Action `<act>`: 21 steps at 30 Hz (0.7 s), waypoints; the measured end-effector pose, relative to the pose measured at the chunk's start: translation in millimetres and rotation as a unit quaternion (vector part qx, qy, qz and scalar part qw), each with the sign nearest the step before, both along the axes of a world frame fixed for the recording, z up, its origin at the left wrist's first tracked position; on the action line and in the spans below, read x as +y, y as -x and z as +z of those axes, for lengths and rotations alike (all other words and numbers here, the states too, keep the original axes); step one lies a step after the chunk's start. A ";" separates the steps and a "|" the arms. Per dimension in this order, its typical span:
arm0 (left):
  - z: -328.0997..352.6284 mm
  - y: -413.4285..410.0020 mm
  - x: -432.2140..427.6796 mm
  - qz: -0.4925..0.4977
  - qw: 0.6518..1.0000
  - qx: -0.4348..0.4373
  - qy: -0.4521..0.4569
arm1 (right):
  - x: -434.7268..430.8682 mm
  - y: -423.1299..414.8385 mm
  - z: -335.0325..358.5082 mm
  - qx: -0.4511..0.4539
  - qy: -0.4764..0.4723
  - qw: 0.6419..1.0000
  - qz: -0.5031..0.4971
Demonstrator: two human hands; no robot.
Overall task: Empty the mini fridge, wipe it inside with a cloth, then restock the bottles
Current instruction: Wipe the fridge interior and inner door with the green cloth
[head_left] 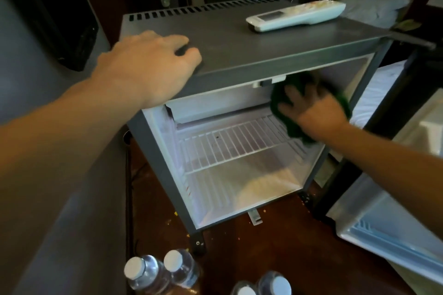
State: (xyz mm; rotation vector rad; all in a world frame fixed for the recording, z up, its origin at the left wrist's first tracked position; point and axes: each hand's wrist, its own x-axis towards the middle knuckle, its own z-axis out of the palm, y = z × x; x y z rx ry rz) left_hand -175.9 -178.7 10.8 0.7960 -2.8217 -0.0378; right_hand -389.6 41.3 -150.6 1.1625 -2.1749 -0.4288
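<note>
The green cloth (pixel 299 135) is soft, light and limp, and likely to bunch, so it is best kept flat under the palm. The right hand (pixel 311 112) presses it with spread, straight fingers (pixel 291 93) against the upper right inside of the fridge (pixel 263 50). The left hand (pixel 143 67) rests flat and relaxed on the fridge top. Well below both hands, the bottles (pixel 143 273) stand on the floor. No writing is readable.

Right hand (pixel 309 112) presses green cloth (pixel 294 127) inside mini fridge (pixel 239 60).
</note>
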 end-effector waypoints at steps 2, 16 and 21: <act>0.3 -0.6 5.1 -0.004 1.000 0.001 -0.007 | 13.6 -12.9 -37.2 -0.044 -0.097 0.994 -0.007; -4.1 -0.2 2.6 0.001 1.000 -0.008 -0.005 | -6.5 16.8 -34.5 0.012 0.013 1.000 -0.007; -1.0 2.3 5.6 0.001 1.000 0.003 -0.001 | -27.1 -5.2 -29.5 -0.222 0.076 0.967 -0.099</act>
